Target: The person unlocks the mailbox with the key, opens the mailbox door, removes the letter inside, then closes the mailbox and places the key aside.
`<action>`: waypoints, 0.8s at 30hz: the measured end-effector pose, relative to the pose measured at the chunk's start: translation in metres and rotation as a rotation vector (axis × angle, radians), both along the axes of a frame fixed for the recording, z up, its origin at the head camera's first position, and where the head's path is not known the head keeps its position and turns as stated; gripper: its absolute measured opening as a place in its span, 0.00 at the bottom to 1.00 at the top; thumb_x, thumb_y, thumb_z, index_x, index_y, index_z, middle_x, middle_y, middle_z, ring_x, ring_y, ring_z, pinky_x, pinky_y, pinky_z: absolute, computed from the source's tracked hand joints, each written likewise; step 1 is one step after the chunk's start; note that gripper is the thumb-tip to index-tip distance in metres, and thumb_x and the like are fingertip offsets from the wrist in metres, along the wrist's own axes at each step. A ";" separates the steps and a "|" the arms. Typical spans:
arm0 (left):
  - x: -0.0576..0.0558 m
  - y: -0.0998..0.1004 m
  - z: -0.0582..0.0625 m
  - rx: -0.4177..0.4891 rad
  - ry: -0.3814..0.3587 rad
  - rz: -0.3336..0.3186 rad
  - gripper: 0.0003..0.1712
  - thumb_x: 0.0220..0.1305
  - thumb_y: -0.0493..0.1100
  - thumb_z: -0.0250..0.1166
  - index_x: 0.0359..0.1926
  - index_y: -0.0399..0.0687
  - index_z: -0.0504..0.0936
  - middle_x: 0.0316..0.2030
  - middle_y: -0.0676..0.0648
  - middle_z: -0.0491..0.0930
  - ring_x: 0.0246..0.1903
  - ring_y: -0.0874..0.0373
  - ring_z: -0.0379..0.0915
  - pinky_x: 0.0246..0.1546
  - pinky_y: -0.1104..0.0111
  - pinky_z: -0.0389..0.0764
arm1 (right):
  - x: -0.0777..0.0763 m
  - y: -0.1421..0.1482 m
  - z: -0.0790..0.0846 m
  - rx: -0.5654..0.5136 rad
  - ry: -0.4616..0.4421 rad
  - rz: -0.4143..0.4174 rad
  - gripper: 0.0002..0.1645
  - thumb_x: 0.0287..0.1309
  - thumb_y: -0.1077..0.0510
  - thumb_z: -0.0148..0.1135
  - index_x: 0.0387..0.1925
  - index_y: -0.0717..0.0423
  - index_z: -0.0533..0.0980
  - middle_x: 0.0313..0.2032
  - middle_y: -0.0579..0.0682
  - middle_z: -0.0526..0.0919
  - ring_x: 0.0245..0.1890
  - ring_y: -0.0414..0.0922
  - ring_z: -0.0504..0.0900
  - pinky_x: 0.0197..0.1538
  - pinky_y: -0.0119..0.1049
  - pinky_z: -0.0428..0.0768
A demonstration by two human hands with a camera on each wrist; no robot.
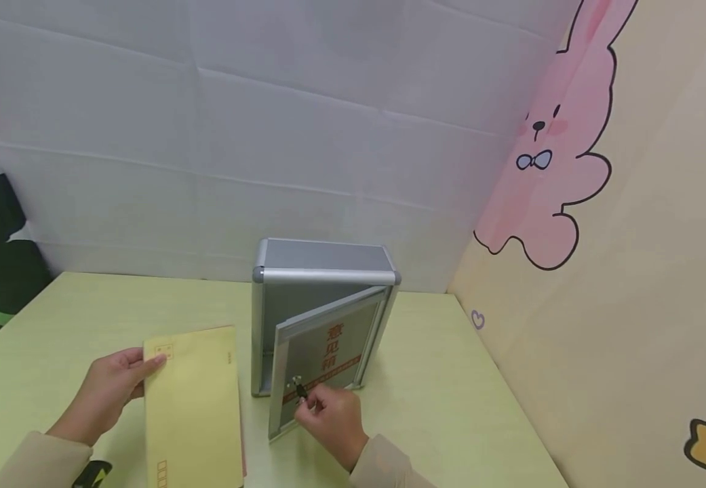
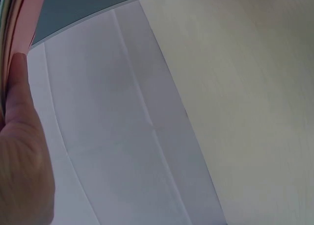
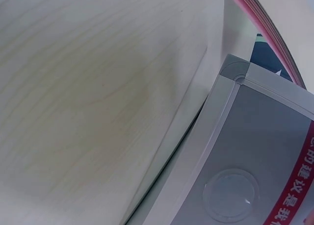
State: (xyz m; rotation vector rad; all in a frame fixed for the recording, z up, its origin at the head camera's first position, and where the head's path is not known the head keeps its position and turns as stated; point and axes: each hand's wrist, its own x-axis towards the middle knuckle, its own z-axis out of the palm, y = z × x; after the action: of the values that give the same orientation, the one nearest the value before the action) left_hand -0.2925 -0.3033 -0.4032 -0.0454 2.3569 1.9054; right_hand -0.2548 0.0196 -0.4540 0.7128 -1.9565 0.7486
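My left hand grips a stack of envelopes by its left edge, thumb on the yellow front one. Pink and other coloured edges of the stack show in the left wrist view, beside the thumb. A grey metal suggestion box stands upright on the table, its front door swung partly outward. Red characters and a red strip mark the door. At the door's free edge, my right hand pinches a small dark key at the lock. The fingertips partly hide the key.
The pale wood-grain table runs back to a white cloth backdrop. On the right is a cream wall panel with a pink rabbit drawing. A clear round disc sits on the door's face.
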 end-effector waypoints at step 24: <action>-0.015 -0.008 -0.017 0.038 -0.076 0.017 0.28 0.71 0.37 0.53 0.58 0.12 0.59 0.28 0.55 0.82 0.26 0.62 0.80 0.31 0.68 0.81 | 0.000 -0.001 0.000 -0.008 -0.045 0.018 0.12 0.32 0.67 0.63 0.11 0.50 0.70 0.07 0.39 0.69 0.13 0.24 0.55 0.18 0.15 0.57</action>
State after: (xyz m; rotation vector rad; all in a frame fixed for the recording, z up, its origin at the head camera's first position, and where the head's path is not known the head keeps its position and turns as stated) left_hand -0.3077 -0.3118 -0.4205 -0.1328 2.2788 1.9200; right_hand -0.2546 0.0189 -0.4536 0.7148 -1.9884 0.7892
